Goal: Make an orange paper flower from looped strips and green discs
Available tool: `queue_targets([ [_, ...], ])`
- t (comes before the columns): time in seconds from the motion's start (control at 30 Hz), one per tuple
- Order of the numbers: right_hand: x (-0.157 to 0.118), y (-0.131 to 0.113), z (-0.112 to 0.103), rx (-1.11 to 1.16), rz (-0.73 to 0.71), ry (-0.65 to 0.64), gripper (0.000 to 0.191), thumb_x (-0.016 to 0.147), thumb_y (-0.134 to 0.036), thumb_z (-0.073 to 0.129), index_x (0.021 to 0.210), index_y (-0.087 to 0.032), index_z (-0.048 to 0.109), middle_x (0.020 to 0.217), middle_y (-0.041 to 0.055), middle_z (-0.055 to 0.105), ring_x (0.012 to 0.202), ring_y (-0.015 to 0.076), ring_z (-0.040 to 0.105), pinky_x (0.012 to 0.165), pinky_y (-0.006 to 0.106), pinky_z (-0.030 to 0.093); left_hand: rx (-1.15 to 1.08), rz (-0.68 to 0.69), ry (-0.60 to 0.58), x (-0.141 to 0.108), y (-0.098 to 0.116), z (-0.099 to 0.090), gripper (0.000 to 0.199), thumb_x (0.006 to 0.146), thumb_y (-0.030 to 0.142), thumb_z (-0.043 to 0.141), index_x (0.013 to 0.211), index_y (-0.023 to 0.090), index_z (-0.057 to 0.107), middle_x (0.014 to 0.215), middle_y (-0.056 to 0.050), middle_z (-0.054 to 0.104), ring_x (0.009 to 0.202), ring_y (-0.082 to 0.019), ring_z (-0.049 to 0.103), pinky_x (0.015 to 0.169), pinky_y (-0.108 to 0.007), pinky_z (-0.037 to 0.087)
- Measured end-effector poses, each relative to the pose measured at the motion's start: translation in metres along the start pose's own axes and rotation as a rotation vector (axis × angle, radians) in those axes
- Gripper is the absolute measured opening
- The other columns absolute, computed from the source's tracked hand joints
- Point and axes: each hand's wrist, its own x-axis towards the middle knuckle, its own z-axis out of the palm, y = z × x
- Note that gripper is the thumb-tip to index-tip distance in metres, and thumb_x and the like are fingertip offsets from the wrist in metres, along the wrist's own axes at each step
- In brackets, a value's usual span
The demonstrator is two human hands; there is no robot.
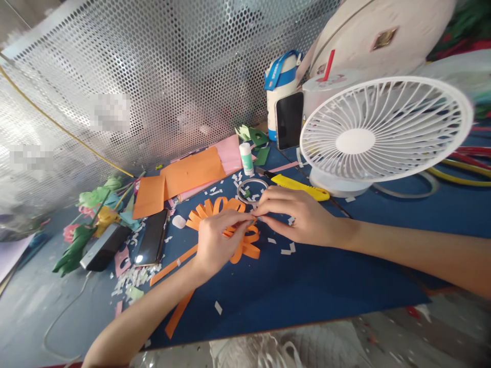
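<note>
An orange paper flower (pixel 251 249) made of looped strips lies on the blue table (pixel 291 296), partly hidden by my left hand (pixel 220 237). The fingertips of my left hand pinch at the flower's upper right part. My right hand (pixel 287 214) meets them there, thumb and forefinger pressed together; what it holds is too small to make out. Orange strips (pixel 179 314) stretch out below and left of my left hand. Just behind the fingers lies a clear round ring of tape (pixel 238 191).
A yellow cutter (pixel 301 187), a glue stick (pixel 246 158) and orange paper (pixel 194 171) lie behind the hands. A white fan (pixel 356 141) stands at the right. Phone (pixel 152 239), power bank (pixel 105 248), paper flowers (pixel 79 245) and scraps are at the left.
</note>
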Motion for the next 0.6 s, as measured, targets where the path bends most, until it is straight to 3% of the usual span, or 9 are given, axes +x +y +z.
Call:
queue_targets([
  [0.23,0.0011,-0.0013,0.0013,0.231,0.180,-0.039,0.013,0.088,-0.015,0.054,0.088,-0.019,0.065,0.080,0.0025,0.062,0.074,0.0135,0.057,0.068,0.026,0.046,-0.017,0.008,-0.002,-0.0005,-0.0014,0.0004,0.016,0.086,0.011,0.063,0.088,0.020,0.077,0.083,-0.004,0.079,0.070,-0.016,0.073,0.065,-0.026,0.060],
  [0.6,0.0047,0.0016,-0.0017,0.293,0.181,-0.044,0.011,0.093,-0.021,0.057,0.092,-0.019,0.068,0.080,0.0022,0.064,0.074,0.0122,0.058,0.065,0.025,0.045,-0.034,-0.039,-0.002,0.0012,-0.0011,-0.0016,0.016,0.087,0.013,0.063,0.089,0.019,0.077,0.082,-0.005,0.078,0.072,-0.017,0.073,0.066,-0.026,0.060],
])
